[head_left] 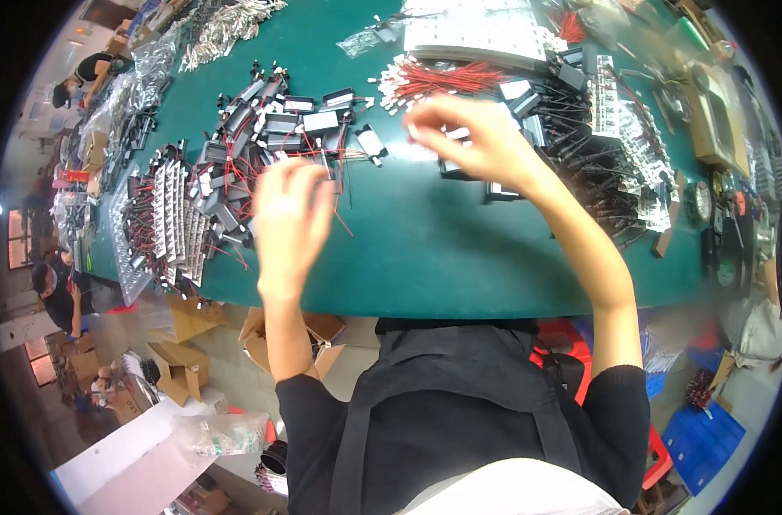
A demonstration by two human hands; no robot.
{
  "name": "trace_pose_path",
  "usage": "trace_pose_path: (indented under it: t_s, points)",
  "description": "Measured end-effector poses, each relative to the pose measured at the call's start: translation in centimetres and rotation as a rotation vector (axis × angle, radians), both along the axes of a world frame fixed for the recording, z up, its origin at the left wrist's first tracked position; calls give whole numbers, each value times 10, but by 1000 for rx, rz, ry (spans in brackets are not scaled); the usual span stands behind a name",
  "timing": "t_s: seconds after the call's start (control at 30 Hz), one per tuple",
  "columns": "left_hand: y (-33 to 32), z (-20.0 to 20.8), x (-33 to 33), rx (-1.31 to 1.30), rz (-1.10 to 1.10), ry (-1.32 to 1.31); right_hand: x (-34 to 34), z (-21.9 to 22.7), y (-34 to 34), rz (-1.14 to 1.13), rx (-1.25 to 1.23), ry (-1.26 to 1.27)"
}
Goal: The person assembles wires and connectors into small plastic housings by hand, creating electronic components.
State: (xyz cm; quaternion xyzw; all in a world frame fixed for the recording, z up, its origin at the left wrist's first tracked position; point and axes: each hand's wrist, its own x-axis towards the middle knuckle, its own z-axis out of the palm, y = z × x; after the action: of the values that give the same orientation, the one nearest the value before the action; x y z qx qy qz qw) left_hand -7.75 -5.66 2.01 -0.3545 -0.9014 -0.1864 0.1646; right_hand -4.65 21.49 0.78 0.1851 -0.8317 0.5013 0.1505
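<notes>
My left hand (295, 210) is smeared by motion over the near edge of a heap of small black rectangular housings (281, 123) with red and black wires. Its fingertips are hard to make out. Farther right, my right hand (485, 142) hovers above the green table (391, 257) with thumb and forefinger curled toward each other. A small white bit shows at its fingertips, too small to name. Just beyond it lies a bundle of red wires (459, 79) with white connectors. Some black housings lie partly hidden beneath this hand.
Strips of white connectors (169, 213) lie at left. A heap of black cables (571, 129) and more white strips (648, 172) lie at right. White sheets (472, 30) are stacked at the back. A cardboard box (322, 330) stands below the front edge. Other people are far left.
</notes>
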Motion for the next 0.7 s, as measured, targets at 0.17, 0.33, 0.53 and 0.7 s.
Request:
trace_pose_path:
  t_s: [0.17,0.33,0.53,0.7]
  points:
    - [70,-44,6,60,-325,-230,115,-1,19,365,464,-202]
    - [108,-78,-2,39,-412,-225,176,-10,45,226,581,-365]
    - [98,-80,-1,30,-399,-284,161,-27,20,-197,491,-272]
    - [61,-55,22,144,-345,-340,129,-57,-23,-489,570,-146]
